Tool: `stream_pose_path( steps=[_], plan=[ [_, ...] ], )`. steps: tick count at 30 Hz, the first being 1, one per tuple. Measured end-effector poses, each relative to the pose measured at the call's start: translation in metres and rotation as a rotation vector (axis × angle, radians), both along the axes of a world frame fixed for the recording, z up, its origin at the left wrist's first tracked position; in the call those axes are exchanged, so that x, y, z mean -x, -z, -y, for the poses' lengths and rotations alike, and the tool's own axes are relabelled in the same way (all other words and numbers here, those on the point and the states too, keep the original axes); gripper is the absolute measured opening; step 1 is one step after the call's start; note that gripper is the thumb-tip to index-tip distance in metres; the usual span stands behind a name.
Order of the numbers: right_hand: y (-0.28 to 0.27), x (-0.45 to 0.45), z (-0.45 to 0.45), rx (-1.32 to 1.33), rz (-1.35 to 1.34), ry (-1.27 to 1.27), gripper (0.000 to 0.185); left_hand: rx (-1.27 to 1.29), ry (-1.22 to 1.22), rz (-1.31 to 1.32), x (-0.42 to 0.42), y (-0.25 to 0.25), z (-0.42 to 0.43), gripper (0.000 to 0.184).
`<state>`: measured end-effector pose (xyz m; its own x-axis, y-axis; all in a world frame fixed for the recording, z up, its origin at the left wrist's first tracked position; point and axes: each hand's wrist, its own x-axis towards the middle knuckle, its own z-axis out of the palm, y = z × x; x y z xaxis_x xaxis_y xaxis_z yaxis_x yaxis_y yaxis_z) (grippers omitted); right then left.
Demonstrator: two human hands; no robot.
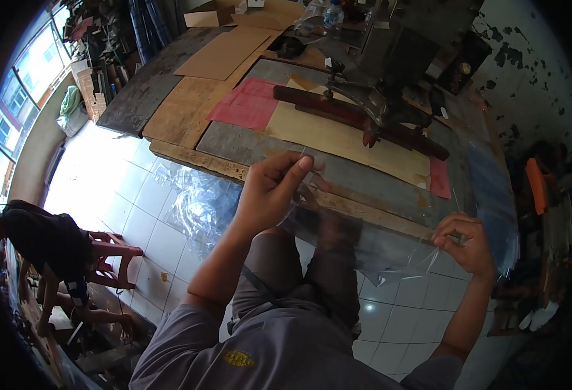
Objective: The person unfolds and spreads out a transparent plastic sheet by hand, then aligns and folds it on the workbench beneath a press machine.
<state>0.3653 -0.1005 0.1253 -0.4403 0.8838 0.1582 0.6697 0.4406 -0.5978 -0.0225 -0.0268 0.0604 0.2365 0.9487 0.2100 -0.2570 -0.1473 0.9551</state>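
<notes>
A clear plastic sheet (390, 250) is stretched between my two hands, over my lap and along the front edge of the worktable. Its upper left part is pinched in my left hand (279, 185), thumb against curled fingers. My right hand (463, 244) grips the sheet's right side with bent fingers. Beyond my hands, a cream and red sheet (338, 146) lies on the grey plate of the table, beneath a dark red bar (312, 104) joined to a metal mechanism (377, 107).
Brown cardboard (224, 52) lies on the wooden table (175, 117). Crumpled clear plastic (201, 201) hangs below its front edge. Stacked clear sheets (491, 201) are at the right. Another person (36, 237) is at the far left near a red stool (120, 250).
</notes>
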Motion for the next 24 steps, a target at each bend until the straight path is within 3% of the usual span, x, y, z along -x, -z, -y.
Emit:
stream_pose_path(
  steps=[5,14,20,24],
  plan=[
    [0.001,0.000,0.004,0.075,-0.141,0.168,0.011,-0.005,-0.039,0.005,-0.006,0.002,-0.001,0.036],
    [0.000,-0.001,0.005,0.054,-0.188,0.147,0.013,-0.059,-0.048,0.009,-0.004,-0.001,-0.001,0.035],
    [-0.005,0.000,0.007,0.188,-0.227,0.121,0.012,-0.127,-0.134,-0.085,0.002,0.011,-0.008,0.034],
    [-0.007,0.013,0.011,0.091,-0.276,0.128,0.013,-0.148,-0.173,-0.076,0.005,0.015,-0.009,0.034]
  ],
)
